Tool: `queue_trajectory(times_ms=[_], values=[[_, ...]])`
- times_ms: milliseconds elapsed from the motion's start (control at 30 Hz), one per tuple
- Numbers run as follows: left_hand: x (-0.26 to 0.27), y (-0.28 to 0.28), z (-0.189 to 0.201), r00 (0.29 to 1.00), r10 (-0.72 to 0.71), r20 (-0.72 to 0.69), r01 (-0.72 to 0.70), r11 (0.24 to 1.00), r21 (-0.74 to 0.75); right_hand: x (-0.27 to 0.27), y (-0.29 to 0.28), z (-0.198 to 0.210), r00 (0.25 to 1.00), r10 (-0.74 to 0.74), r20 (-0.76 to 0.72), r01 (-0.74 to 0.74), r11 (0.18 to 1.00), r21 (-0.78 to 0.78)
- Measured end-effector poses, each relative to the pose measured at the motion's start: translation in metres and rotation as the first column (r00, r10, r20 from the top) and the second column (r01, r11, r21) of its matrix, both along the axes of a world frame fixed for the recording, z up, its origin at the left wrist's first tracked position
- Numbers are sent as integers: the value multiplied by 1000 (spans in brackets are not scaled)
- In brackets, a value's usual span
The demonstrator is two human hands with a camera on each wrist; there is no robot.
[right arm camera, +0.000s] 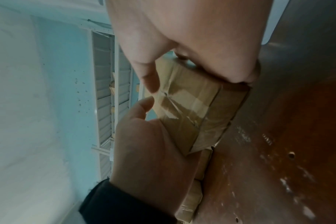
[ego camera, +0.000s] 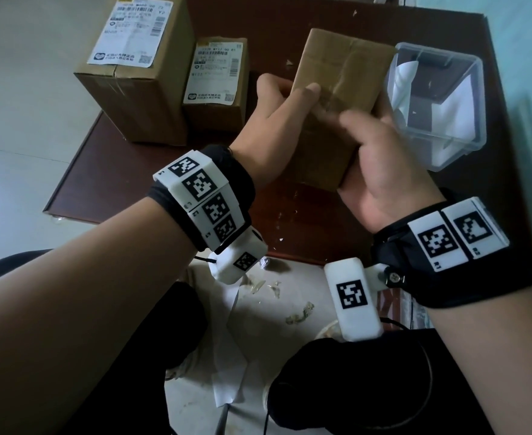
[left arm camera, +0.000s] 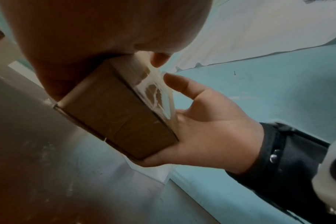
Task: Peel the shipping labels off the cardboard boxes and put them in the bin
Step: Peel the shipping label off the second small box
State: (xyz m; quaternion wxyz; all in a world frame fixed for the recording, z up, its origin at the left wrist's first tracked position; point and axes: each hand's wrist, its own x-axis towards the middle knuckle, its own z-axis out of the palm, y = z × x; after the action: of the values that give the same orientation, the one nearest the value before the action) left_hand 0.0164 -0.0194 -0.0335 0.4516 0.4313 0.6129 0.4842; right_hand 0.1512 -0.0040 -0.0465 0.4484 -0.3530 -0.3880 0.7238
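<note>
While two labelled boxes wait at the back of the counter (ego camera: pixel 139 196), a person tilts a third cardboard box (ego camera: pixel 337 98) up off the wood, its bare face turned toward them. The left hand (ego camera: pixel 277 120) is wrapped around the box's left edge, thumb laid across the front, apparently to steady it. The right hand (ego camera: pixel 380 171) cups the lower right corner, and from the left wrist view its thumb (left arm camera: pixel 180 84) sits against a loosened film of clear tape (left arm camera: pixel 159 97) lifting off the box, so the pull seems to fall on tape rather than paper. No label shows on the faces in view. The tall box (ego camera: pixel 136 73) and the small box (ego camera: pixel 216 80), side by side, both carry white shipping labels (ego camera: pixel 133 32) on top, untouched. The clear plastic bin (ego camera: pixel 437 102) stands just right of the held box, white sheets inside, probably kept close for a short drop.
</note>
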Motion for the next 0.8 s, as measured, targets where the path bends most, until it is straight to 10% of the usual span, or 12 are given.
queue_trajectory(times_ms=[800], values=[[-7, 1, 0, 992, -49, -116, 40, 996, -74, -8, -7, -13, 998, -34, 48, 38, 997, -71]])
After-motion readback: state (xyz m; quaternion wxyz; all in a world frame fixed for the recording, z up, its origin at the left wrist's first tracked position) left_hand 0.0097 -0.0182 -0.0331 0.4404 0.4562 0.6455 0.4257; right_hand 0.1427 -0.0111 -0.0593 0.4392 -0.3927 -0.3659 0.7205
